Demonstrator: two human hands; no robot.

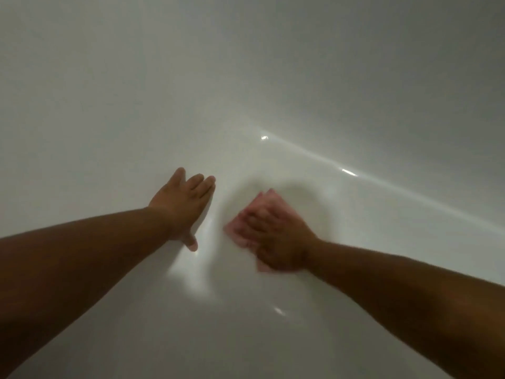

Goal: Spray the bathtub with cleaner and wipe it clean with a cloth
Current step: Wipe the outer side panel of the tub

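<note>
**Pink cloth pressed to the tub, both hands down on the white surface**

The whole frame is filled by the inside of a white bathtub [246, 77], glossy and dimly lit. A curved crease [382, 187] where two of its surfaces meet runs from the centre toward the right edge and catches a thin line of light. A softer patch of glare [191, 280] sits low in the middle, between the two forearms.

The left hand [181, 206] is just left of centre, palm down and flat against the tub. Its fingers [200, 184] are straight and close together, pointing toward the upper right. The thumb [191, 243] sticks out apart from them, toward the bottom of the frame. It holds nothing.

The right hand [276, 239] is just right of centre, near the left hand but not touching it. It rests on top of a pink cloth [263, 199], which lies flat on the tub surface. The right hand's fingers [254, 217] are spread across the cloth and press down on it rather than wrapping round it. This hand and the cloth are blurred, so the finer set of the fingers is hard to read. The cloth shows beyond the fingertips toward the upper left, and a small corner shows under the heel of the hand.

Both bare forearms come in from the lower corners of the frame.
</note>
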